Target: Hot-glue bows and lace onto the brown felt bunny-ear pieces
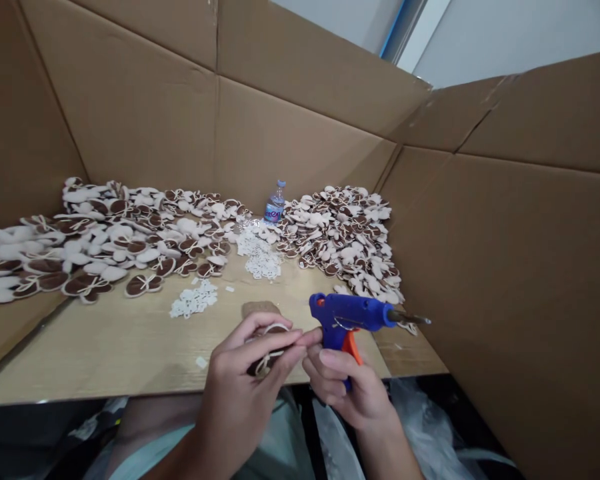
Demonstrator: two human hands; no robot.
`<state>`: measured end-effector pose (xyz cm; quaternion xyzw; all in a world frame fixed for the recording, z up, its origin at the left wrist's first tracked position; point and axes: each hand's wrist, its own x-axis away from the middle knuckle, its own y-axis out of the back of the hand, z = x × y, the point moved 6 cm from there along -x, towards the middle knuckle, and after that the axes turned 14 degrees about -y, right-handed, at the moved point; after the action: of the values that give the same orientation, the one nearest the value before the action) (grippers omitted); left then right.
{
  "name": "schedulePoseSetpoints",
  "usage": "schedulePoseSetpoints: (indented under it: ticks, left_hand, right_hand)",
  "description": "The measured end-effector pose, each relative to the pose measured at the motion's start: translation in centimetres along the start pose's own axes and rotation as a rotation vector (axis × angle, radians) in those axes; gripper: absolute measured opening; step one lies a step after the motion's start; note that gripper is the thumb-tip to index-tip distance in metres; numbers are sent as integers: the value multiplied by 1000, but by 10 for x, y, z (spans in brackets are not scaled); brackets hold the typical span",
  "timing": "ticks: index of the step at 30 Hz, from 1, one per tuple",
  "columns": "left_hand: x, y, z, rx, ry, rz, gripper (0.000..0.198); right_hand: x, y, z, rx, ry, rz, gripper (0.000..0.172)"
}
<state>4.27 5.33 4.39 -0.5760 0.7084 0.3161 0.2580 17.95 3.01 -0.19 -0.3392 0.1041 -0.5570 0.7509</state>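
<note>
A small brown fabric bow piece with cream edging and a thin cord (261, 365) is pinched in my left hand (253, 363), mostly covered by the fingers. My right hand (347, 383) wraps around the handle of a blue hot glue gun (353, 311) with an orange trigger. The gun's nozzle points to the right, away from the bow piece. One right fingertip reaches across to the left fingertips, at the edge of the piece. Just beyond my left hand lies a flat brown patch (261, 308) on the table.
Small white plastic pieces (194, 299) lie in a pile on the table, with more (263, 257) spilling from a clear bag. Heaps of brown and white bow pieces stand left (105, 233) and right (345, 233). Between them is a water bottle (275, 203). Cardboard walls (300, 127) surround the table.
</note>
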Motion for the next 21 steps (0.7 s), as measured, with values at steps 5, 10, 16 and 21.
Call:
schedulePoseSetpoints:
  ticks: [5,10,16,21]
  left_hand:
    - [-2,-1,12,-1,82,-57,12]
    - [-3,-3,20,46,157,-91,15]
    - [-3,-3,21,35,153,-97,14]
    - [-4,-3,20,22,150,-109,15]
  right_hand:
    - [-1,-1,-1,-30,31,11,15]
    - [0,0,-1,-37,48,-13,11]
    - [1,3,1,-33,43,-28,25]
    - [2,5,-2,-20,34,-45,33]
